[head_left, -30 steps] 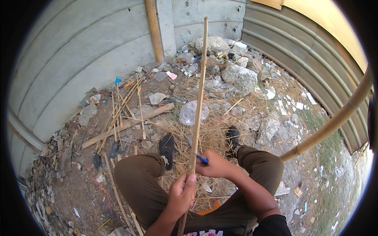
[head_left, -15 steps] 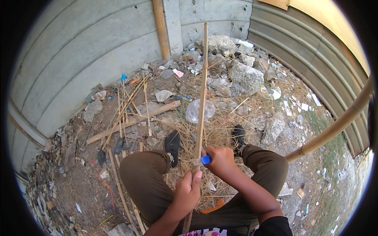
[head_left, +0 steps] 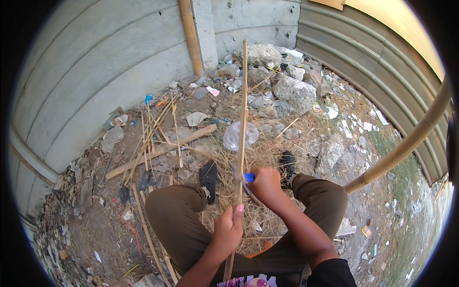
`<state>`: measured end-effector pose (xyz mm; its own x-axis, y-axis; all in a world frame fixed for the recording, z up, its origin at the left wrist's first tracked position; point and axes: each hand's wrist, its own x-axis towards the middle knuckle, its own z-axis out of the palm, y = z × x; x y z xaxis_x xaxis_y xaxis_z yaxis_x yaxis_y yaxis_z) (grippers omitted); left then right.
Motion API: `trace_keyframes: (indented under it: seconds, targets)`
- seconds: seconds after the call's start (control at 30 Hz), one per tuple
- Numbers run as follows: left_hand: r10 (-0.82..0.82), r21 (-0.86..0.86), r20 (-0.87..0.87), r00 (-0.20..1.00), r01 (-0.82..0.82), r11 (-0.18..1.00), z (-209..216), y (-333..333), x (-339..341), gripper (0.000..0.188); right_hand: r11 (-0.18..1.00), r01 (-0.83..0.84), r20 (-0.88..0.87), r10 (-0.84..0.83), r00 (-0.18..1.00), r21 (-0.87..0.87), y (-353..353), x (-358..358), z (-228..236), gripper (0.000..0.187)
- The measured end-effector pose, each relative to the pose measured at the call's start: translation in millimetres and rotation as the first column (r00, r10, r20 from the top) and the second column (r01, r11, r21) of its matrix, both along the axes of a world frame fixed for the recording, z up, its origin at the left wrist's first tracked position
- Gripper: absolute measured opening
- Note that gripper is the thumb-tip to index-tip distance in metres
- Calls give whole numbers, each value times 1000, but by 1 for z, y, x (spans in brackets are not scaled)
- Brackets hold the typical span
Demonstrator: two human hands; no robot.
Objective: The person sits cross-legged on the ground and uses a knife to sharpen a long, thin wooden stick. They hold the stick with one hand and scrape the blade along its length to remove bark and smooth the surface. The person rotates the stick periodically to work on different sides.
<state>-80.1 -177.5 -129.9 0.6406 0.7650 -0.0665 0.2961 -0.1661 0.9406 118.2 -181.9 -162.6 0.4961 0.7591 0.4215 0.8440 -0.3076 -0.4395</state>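
A long, narrow bamboo strip (head_left: 243, 115) stands tilted up between my knees, its far end rising in front of the rubble. My left hand (head_left: 228, 228) is wrapped round its lower part, thumb on top, and the strip's lower end runs down towards my lap. Farther up, my right hand (head_left: 266, 184) is closed on a knife with a blue handle (head_left: 249, 177). The blade meets the strip just above my left hand; most of it is hidden or too small to make out. Beneath the hands lies a mat of dry straw-like shavings (head_left: 217, 220).
Thin bamboo strips (head_left: 158, 125) lie heaped over a thick bamboo pole (head_left: 191, 135) at left. A larger pole (head_left: 397, 158) slants in from the right. Rocks (head_left: 296, 95), litter and a clear plastic bag (head_left: 239, 136) lie ahead, below concrete walls (head_left: 114, 71) and corrugated sheeting (head_left: 363, 45).
My right hand and the knife have moved a little farther up the strip, away from me. The strip's far end sits slightly lower in view. My left hand keeps its grip.
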Motion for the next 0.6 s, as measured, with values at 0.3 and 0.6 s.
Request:
trace_keyframes:
  seconds: [0.3, 0.6]
  targets:
    - [-154, -201, 141, 978, 180, 963, -10, -10, 0, 42, 690, -712, -990, 135, -49, 130, -31, 48, 40, 31]
    - [44, -341, 138, 989, 6, 940, 7, 5, 0, 32, 938, -335, -65, 330, 942, -86, -29, -29, 19, 22]
